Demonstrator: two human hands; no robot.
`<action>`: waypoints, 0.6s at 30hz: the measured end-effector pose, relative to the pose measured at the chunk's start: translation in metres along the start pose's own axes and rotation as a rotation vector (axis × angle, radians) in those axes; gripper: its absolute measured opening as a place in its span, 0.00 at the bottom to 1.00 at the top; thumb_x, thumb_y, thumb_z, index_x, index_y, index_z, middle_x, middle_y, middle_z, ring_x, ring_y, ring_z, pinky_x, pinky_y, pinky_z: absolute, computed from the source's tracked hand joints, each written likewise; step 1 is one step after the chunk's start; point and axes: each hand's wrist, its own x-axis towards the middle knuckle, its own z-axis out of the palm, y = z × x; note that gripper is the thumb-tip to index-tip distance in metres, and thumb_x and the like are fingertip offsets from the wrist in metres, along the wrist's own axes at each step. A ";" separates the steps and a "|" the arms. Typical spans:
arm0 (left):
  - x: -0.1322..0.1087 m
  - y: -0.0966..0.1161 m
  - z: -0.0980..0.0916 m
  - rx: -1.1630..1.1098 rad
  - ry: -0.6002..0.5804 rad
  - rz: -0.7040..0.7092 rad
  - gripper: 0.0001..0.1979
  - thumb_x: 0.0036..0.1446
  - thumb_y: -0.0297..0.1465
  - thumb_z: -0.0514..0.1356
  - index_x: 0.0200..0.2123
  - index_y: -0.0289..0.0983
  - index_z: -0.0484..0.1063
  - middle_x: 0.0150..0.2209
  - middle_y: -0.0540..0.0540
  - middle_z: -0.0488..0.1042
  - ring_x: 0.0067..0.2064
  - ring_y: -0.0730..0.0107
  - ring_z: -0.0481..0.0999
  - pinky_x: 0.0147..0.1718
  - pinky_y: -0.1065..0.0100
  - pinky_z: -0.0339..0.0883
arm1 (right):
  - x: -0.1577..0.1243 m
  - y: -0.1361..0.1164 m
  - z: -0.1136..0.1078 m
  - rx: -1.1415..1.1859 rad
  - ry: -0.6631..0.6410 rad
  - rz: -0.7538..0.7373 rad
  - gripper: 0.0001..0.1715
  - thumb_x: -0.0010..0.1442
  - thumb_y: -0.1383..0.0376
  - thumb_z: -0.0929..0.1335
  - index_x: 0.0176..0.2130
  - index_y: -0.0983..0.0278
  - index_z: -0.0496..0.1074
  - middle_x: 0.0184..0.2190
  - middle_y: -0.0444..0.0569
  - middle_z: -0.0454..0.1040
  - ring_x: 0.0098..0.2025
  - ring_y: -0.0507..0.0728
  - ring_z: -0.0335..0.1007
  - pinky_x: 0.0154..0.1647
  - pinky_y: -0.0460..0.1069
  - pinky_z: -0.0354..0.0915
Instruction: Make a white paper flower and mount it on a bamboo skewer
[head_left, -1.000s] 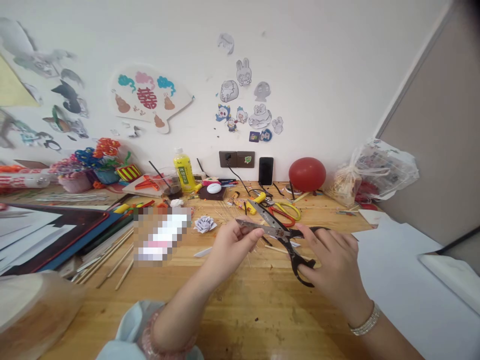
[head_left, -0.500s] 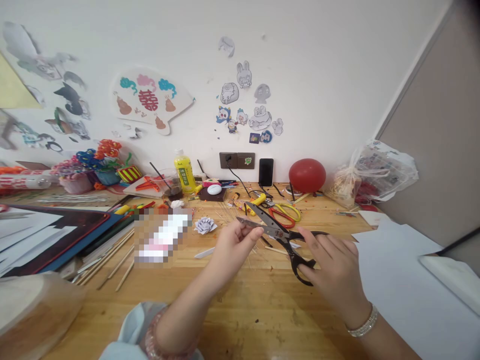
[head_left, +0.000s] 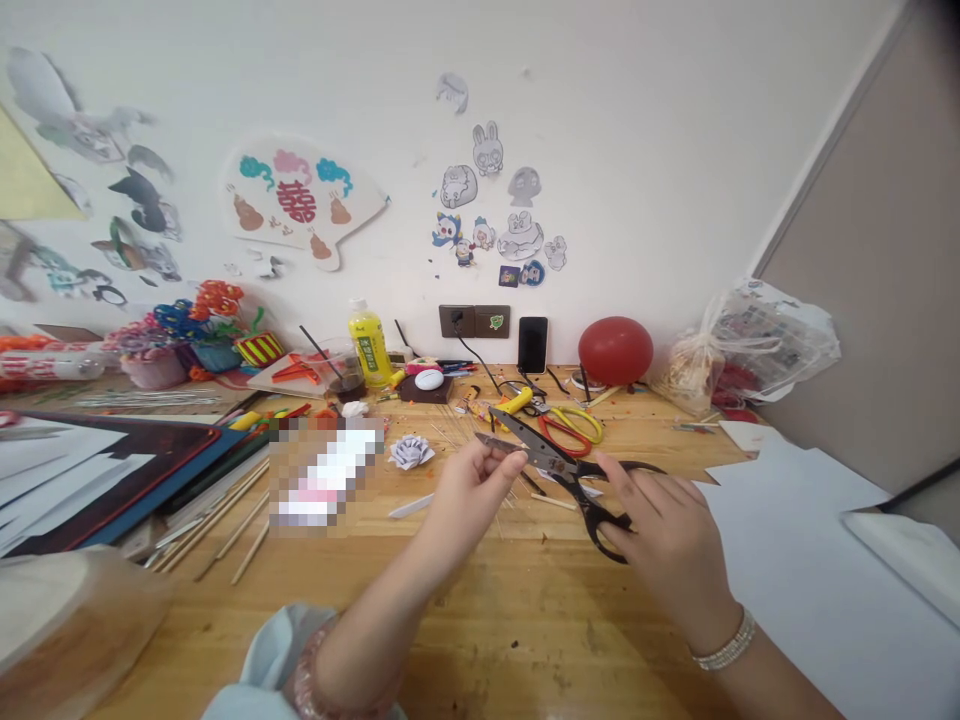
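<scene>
Black-handled scissors (head_left: 559, 464) are in my right hand (head_left: 670, 535), its fingers through the handle loops. Their dark blades stand partly apart and point left toward my left hand (head_left: 474, 488). The thumb and fingers of my left hand are pinched together right at the lower blade. Whatever lies in that pinch is too small or hidden to make out. A grey-lilac folded paper flower (head_left: 412, 452) sits on the table just left of my left hand. A white paper strip (head_left: 411, 506) lies close to that wrist.
Behind the scissors lie red-and-yellow-handled scissors (head_left: 574, 430) and a yellow glue gun (head_left: 516, 402). White paper sheets (head_left: 795, 540) cover the right side. Wooden sticks (head_left: 217, 510) lie left. A yellow drink bottle (head_left: 367, 345), a phone (head_left: 533, 345) and a red balloon (head_left: 616, 350) stand along the wall.
The scissors' blades and handles have drawn slightly closer together in my right hand. My left hand keeps its pinch in almost the same place.
</scene>
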 end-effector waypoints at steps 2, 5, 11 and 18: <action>0.001 -0.002 0.000 0.024 0.007 -0.012 0.15 0.48 0.42 0.56 0.21 0.36 0.61 0.18 0.56 0.58 0.20 0.78 0.55 0.18 0.74 0.49 | -0.001 0.001 0.001 -0.011 -0.007 -0.005 0.26 0.54 0.72 0.62 0.54 0.69 0.60 0.25 0.46 0.65 0.30 0.57 0.59 0.32 0.51 0.54; 0.002 -0.004 -0.001 0.034 -0.012 -0.022 0.15 0.48 0.42 0.55 0.21 0.36 0.61 0.16 0.57 0.57 0.19 0.79 0.54 0.18 0.74 0.48 | -0.002 0.001 0.004 -0.001 -0.036 -0.001 0.27 0.53 0.71 0.62 0.53 0.69 0.60 0.25 0.46 0.66 0.29 0.57 0.59 0.32 0.51 0.55; 0.002 -0.004 -0.001 -0.010 -0.062 -0.025 0.14 0.50 0.41 0.55 0.22 0.37 0.61 0.14 0.59 0.55 0.17 0.80 0.51 0.16 0.74 0.46 | -0.001 -0.003 0.010 0.060 -0.066 0.078 0.32 0.49 0.68 0.65 0.54 0.70 0.59 0.29 0.49 0.67 0.33 0.59 0.60 0.32 0.52 0.58; 0.001 -0.005 0.000 0.002 -0.031 -0.018 0.14 0.49 0.41 0.55 0.21 0.37 0.59 0.14 0.59 0.55 0.17 0.80 0.51 0.16 0.75 0.45 | -0.005 -0.001 0.010 0.062 0.012 0.028 0.28 0.52 0.70 0.63 0.54 0.69 0.60 0.26 0.47 0.67 0.30 0.57 0.61 0.31 0.50 0.59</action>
